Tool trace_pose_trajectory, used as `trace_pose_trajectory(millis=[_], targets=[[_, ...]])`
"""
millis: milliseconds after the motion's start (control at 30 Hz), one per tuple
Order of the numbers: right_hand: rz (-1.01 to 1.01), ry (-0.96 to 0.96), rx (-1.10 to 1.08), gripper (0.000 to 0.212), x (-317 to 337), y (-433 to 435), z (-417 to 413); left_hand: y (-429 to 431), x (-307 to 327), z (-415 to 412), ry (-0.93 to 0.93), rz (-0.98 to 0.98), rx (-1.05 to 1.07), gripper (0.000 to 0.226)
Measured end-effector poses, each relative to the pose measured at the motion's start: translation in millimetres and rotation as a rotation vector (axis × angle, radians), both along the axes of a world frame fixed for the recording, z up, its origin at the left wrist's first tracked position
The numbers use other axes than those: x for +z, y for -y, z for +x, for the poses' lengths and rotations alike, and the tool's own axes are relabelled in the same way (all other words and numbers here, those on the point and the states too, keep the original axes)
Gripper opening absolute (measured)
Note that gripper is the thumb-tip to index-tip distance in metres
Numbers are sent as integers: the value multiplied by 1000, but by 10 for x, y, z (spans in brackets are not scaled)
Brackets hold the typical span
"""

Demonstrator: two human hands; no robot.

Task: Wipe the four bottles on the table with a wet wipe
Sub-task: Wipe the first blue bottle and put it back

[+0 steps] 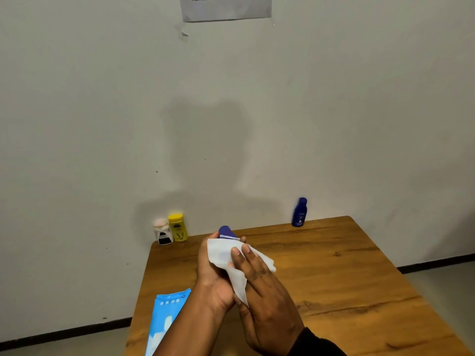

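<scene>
My left hand (213,278) grips a dark blue bottle (226,232) above the table; only the bottle's cap end shows past a white wet wipe (226,255) wrapped over it. My right hand (267,294) lies over the wipe with straight fingers pressing it against the bottle. A second blue bottle (299,212) stands upright at the table's far edge, right of centre. A yellow bottle (177,227) and a white bottle (162,232) with a black label stand side by side at the far left corner.
The wooden table (334,278) stands against a pale wall. A light blue wet-wipe pack (164,319) lies at the table's near left edge. A paper sheet (226,7) is taped high on the wall. Grey floor shows on both sides.
</scene>
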State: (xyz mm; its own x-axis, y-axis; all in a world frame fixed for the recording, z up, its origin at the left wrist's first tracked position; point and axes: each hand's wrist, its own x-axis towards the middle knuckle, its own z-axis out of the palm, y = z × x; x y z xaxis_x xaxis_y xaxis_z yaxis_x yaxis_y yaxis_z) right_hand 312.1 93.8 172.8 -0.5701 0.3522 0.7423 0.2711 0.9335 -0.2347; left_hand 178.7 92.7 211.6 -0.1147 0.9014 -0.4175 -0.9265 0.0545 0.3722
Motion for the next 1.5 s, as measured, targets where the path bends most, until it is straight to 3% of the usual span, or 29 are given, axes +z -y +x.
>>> trace_pose_trajectory(millis=[100,267,400,500,600,800,900,967,1000,1133,1233,1367,1500], targets=[[-124,-106,9,55,4,26,18,49,105,141,-8,-51,31,46],[-395,-306,-60,52,-57,62,-91,29,186,118,-23,28,29,42],[-490,-252,-111,50,-70,-11,-79,4,182,75,-217,-7,70,40],[-422,-107,-2,53,-1,-127,-51,17,232,170,-469,11,39,27],[-369,-13,0,53,101,-316,-51,19,251,244,-708,-13,97,28],[-398,-93,-56,59,445,-686,-94,39,160,292,-954,-5,21,36],[-477,-99,-38,52,569,-847,-106,51,154,295,-981,27,-18,40],[-589,-165,-5,35,648,-933,-108,78,173,293,-987,33,-43,44],[-671,-224,21,27,685,-959,-115,90,189,296,-969,41,-58,48],[-1148,-555,189,31,732,-976,-155,110,202,287,-763,50,-47,53],[-1362,-752,197,24,710,-885,-158,115,197,267,-651,18,-42,57],[-1409,-826,101,23,622,-748,-206,78,153,281,-618,-39,0,50],[-1271,-612,3,23,438,-468,-281,-36,108,278,-661,-105,130,32]])
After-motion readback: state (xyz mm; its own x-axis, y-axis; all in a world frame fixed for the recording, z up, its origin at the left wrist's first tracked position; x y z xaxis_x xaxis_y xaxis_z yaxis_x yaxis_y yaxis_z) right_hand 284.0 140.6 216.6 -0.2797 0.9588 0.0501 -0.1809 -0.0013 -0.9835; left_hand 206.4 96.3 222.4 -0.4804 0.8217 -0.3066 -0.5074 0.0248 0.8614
